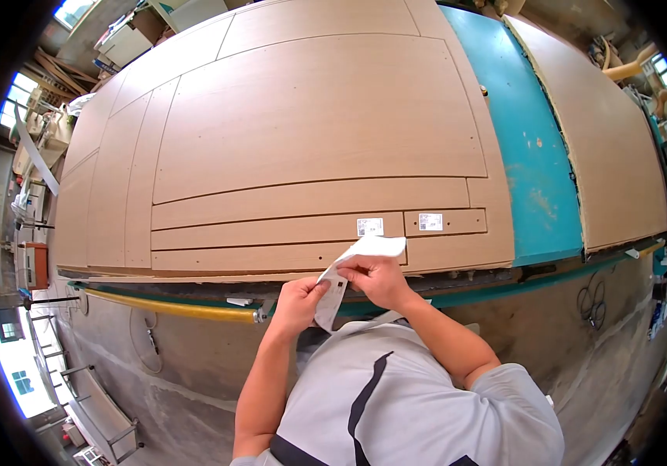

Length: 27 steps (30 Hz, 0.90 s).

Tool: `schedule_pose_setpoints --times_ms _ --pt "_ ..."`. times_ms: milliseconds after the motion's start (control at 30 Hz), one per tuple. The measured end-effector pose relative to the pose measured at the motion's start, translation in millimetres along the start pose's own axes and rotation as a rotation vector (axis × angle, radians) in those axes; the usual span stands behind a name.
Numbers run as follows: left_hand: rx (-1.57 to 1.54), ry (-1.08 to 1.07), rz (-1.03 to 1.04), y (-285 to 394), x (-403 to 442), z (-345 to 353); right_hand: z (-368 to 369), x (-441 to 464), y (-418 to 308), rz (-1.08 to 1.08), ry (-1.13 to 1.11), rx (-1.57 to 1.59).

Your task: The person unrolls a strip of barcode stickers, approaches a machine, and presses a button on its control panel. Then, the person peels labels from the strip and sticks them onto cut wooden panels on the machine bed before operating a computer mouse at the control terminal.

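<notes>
A white strip of labels (332, 299) is held between my two hands, in front of my body at the near edge of the board. My left hand (299, 304) is closed on its left edge, thumb on top. My right hand (375, 278) pinches it a little higher, and its upper end curls over the board. Beyond my hands lies a large light-brown board (318, 116) with panel outlines cut into it. Two white labels, one left (370, 227) and one right (430, 222), lie on its narrow near pieces.
A teal surface (543, 179) separates the large board from another brown board (594, 132) on the right. A yellow bar (170, 304) runs along the near edge at left. Cables (592, 303) lie on the floor at right. A metal cart (100, 412) stands at lower left.
</notes>
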<state>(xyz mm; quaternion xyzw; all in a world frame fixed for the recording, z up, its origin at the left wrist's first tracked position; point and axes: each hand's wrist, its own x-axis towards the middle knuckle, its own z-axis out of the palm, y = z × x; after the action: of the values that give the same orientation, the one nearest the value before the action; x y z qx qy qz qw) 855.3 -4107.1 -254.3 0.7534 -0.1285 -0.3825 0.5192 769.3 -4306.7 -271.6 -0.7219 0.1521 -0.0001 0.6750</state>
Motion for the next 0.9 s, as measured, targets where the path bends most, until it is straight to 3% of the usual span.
schedule_pose_setpoints --times_ms 100,167,267,333,367,433,467,533,667,767,900 --pt "0.165 -0.019 -0.073 5.2 0.3 -3.3 -17.2 9.3 -2.2 0.282 0.114 0.265" --pt "0.116 0.075 -0.070 -6.5 3.1 -8.4 -41.1 24.7 5.7 0.044 0.273 0.506" --pt "-0.097 0.136 -0.156 -23.8 7.2 -19.1 -82.4 57.9 27.8 -0.070 0.447 0.323" --pt "-0.200 0.139 -0.189 -35.4 11.3 -24.5 -104.3 77.0 47.8 -0.399 0.610 -0.337" --pt "-0.265 0.167 -0.173 -37.6 13.4 -25.2 -114.7 83.3 56.8 -0.402 0.612 -0.337" --pt "-0.344 0.209 -0.151 -36.0 13.2 -25.4 -129.8 88.4 69.5 -0.565 0.506 -0.873" --pt "-0.347 0.216 -0.154 -34.7 12.5 -24.9 -134.3 86.7 73.8 -0.566 0.498 -0.871" --pt "-0.434 0.209 -0.177 -33.2 9.7 -27.5 -133.6 88.6 80.2 -0.276 0.318 -1.066" --pt "-0.508 0.250 -0.141 -30.5 8.6 -24.4 -98.3 65.3 52.3 -0.212 0.327 -1.258" --pt "-0.486 0.276 -0.091 -21.0 9.5 -21.1 -72.6 60.5 61.9 -0.098 0.171 -1.269" --pt "-0.340 0.310 -0.038 -17.0 10.4 -19.2 -74.6 63.6 61.7 0.034 0.321 -1.254"
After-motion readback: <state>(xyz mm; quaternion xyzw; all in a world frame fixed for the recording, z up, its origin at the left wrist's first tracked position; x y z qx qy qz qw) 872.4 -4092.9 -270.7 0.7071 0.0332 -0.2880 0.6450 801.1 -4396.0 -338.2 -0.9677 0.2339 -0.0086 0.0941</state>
